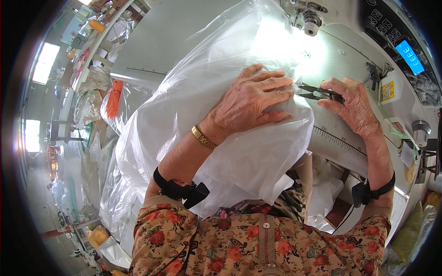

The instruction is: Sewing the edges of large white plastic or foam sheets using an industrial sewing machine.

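head view: left hand (253,101) flat, fingers extended, on translucent white plastic sheeting (170,124), which drapes over the pale grey desk (338,149) toward the lap. right hand (352,106) grips small black metal snips (323,91), blades parted, tips beside sheeting's right edge.
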`<act>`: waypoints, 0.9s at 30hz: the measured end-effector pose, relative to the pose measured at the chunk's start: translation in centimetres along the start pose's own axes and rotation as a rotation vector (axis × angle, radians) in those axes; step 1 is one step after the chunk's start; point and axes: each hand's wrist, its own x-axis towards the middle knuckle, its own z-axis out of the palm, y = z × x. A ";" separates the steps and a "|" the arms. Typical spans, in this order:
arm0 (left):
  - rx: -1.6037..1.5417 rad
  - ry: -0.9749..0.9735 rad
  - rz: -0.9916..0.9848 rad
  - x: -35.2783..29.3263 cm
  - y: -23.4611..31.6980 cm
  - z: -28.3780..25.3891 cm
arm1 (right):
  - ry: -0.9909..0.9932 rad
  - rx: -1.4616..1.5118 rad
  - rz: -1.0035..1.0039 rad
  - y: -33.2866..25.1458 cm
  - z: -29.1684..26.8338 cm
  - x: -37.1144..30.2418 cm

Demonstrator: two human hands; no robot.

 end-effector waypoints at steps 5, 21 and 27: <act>0.008 -0.001 0.005 0.0 -0.1 0.1 | 0.048 0.101 -0.012 -0.1 0.4 0.0; 0.011 0.003 0.010 0.0 0.0 0.0 | -0.064 0.030 0.043 -0.2 -0.1 0.3; -0.002 0.010 0.013 -0.1 -0.1 0.0 | -0.085 0.032 0.113 -0.3 -0.4 0.4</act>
